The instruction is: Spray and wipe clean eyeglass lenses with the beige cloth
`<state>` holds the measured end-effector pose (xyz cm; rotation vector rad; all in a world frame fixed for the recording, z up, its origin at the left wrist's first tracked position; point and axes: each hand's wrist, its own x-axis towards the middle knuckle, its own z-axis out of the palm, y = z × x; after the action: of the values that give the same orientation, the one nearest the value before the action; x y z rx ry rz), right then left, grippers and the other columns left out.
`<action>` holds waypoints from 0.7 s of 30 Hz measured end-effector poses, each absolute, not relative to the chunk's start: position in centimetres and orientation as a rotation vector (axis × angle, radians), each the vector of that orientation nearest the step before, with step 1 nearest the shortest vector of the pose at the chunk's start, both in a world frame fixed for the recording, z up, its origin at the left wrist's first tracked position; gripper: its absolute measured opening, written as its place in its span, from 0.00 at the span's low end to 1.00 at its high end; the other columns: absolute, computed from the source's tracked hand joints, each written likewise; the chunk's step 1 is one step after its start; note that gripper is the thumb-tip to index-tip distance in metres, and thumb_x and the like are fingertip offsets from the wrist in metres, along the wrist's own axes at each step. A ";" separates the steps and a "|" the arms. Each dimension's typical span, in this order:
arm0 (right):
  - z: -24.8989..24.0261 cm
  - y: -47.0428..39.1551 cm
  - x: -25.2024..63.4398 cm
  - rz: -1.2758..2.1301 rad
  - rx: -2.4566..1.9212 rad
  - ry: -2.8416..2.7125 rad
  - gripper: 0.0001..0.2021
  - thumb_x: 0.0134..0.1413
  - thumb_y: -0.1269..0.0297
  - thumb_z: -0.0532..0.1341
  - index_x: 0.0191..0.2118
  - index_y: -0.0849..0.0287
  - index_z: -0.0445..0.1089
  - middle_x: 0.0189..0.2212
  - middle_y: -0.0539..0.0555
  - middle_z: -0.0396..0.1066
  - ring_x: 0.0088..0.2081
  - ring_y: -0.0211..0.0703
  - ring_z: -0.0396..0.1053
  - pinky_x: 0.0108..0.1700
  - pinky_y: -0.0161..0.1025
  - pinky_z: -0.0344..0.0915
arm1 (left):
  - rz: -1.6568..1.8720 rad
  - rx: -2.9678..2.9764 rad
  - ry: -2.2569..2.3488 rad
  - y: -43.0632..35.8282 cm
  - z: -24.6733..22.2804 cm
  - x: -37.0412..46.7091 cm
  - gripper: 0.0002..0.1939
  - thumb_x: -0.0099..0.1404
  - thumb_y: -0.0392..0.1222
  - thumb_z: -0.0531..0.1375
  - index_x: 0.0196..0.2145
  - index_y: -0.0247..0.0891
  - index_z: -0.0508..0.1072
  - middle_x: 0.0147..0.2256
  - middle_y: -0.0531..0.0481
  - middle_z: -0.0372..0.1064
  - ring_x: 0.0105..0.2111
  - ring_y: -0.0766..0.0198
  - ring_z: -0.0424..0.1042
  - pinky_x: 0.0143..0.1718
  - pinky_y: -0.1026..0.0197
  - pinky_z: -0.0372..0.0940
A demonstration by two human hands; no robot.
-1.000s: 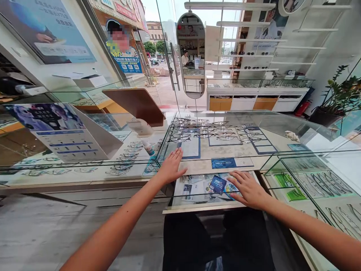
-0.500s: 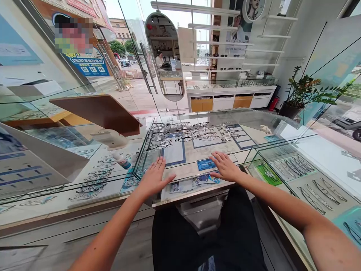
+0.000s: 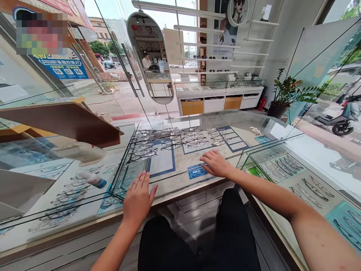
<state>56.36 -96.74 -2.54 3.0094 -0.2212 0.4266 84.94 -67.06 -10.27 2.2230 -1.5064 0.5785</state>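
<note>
My left hand [image 3: 138,199] lies near the front edge of the glass counter [image 3: 166,194], fingers stretched out and thumb apart, holding nothing. Farther right, my right hand [image 3: 217,164] is over the glass with its fingers loosely bent and nothing in them. Just left of it and partly covered by its fingers is a blue printed card [image 3: 196,172]. Beyond both hands, several eyeglass frames [image 3: 172,144] are laid out in rows. A blue-bordered sheet [image 3: 162,160] lies between the hands and the frames.
At left are a brown board [image 3: 62,120], a white bottle [image 3: 91,178] and more eyeglasses [image 3: 66,203]. The right glass case [image 3: 282,177] holds further frames. My legs [image 3: 169,244] are close below the counter edge. A potted plant [image 3: 282,96] and oval mirror [image 3: 150,56] stand beyond.
A pulled-out drawer holding papers and cards at the counter's front edge no longer shows. My right hand's fingers have bent from a flat spread. The view has turned right.
</note>
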 end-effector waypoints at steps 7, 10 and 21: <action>1.7 -112.7 47.0 0.797 2.588 -1.285 0.22 0.75 0.56 0.52 0.59 0.67 0.74 0.57 0.71 0.71 0.57 0.65 0.66 0.61 0.55 0.60 | 0.713 2.176 -1.382 -68.0 -11.0 84.3 0.33 0.81 0.52 0.55 0.75 0.30 0.64 0.68 0.23 0.70 0.70 0.30 0.70 0.70 0.30 0.64; 0.3 -118.6 42.8 0.689 2.390 -1.645 0.27 0.72 0.56 0.54 0.65 0.69 0.71 0.62 0.75 0.68 0.61 0.69 0.64 0.62 0.56 0.62 | 0.753 2.160 -1.334 -68.3 -11.4 84.5 0.32 0.80 0.51 0.57 0.75 0.33 0.64 0.67 0.25 0.72 0.68 0.31 0.71 0.69 0.30 0.65; -5.4 -124.2 39.3 0.693 2.397 -1.768 0.34 0.68 0.50 0.54 0.72 0.65 0.66 0.69 0.73 0.66 0.66 0.71 0.63 0.67 0.59 0.59 | 0.774 2.185 -1.144 -69.6 -12.1 83.3 0.28 0.78 0.47 0.59 0.71 0.35 0.68 0.66 0.29 0.73 0.70 0.34 0.69 0.71 0.30 0.60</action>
<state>39.33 -124.17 -5.41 2.3971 -1.7677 0.6927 83.32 -69.59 -12.07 2.1855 -1.1443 0.7744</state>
